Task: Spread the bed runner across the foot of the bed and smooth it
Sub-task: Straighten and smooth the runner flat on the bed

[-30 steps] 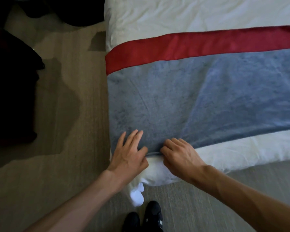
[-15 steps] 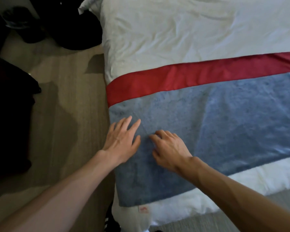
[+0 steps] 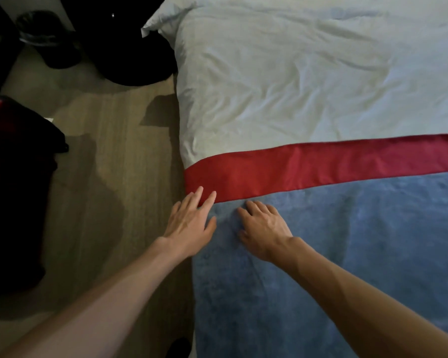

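Note:
The bed runner (image 3: pixel 360 241) lies flat across the near part of the bed, grey-blue plush with a red satin band (image 3: pixel 308 164) along its far edge. My left hand (image 3: pixel 190 223) lies palm down at the runner's left edge, fingers straight, their tips on the red band. My right hand (image 3: pixel 263 228) presses flat on the blue plush just to the right, fingertips close to the seam of the red band. The white duvet (image 3: pixel 308 73) beyond the runner is lightly wrinkled.
Wooden floor (image 3: pixel 114 177) runs along the bed's left side. A dark bag with a red part (image 3: pixel 16 189) sits at the left. A black bin (image 3: pixel 45 37) and a dark round object (image 3: pixel 130 47) stand at the back left.
Both hands have slid from the runner's near edge up across the blue plush to the red band. The view has moved forward, showing more of the duvet.

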The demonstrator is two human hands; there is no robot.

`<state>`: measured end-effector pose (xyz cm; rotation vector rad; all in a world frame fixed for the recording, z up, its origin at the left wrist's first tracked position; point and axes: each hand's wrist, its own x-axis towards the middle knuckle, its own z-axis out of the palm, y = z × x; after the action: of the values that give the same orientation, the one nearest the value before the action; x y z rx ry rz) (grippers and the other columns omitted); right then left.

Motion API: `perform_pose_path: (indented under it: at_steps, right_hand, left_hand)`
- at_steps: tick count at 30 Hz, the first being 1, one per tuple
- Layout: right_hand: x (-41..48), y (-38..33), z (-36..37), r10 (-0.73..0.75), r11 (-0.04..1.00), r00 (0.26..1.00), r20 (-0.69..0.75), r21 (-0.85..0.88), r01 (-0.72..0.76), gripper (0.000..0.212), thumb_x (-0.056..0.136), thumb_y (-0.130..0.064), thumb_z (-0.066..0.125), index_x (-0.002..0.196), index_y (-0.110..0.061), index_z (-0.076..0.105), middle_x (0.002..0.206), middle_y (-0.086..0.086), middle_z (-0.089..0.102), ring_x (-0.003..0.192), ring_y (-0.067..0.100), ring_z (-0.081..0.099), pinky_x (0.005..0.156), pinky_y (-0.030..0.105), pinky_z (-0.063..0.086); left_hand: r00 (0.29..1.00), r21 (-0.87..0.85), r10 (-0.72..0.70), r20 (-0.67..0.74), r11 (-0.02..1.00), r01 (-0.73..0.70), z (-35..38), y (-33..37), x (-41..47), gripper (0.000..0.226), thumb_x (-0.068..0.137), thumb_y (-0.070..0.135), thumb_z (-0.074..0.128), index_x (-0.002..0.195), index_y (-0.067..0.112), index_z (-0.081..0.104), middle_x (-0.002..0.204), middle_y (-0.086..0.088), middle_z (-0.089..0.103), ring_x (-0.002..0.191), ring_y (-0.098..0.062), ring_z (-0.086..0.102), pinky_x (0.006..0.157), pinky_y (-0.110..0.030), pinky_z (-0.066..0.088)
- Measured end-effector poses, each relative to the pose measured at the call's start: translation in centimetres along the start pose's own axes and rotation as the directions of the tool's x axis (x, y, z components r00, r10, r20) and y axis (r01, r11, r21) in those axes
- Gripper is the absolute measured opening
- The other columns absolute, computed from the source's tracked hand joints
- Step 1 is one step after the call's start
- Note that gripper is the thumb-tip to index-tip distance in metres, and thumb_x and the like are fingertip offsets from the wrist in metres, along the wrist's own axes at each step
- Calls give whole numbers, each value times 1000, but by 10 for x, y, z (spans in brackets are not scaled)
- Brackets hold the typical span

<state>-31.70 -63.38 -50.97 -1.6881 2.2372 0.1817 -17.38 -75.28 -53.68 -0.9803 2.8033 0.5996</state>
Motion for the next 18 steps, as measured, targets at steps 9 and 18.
perform_pose_path:
  at_steps: [9,18]
  right_hand:
    - [56,21,-14,-65,997,997,-50,-41,63,27,88,-28,50,111,-14,51,123,12,45,108,31,46,90,42,37]
    - [126,47,-28,-27,997,998,-62,77,31,35,91,-19,42,126,-14,47,144,12,36,133,30,31,102,45,30]
  left_hand:
    - [986,-9,-164,36,986,165,-2,8,52,54,99,36,31,149,26,14,158,-8,6,144,-27,11,114,-48,18]
    - [993,-92,-109,-41,990,104,-7,-12,125,54,93,2,41,144,16,33,152,-13,24,137,-31,28,109,-46,30]
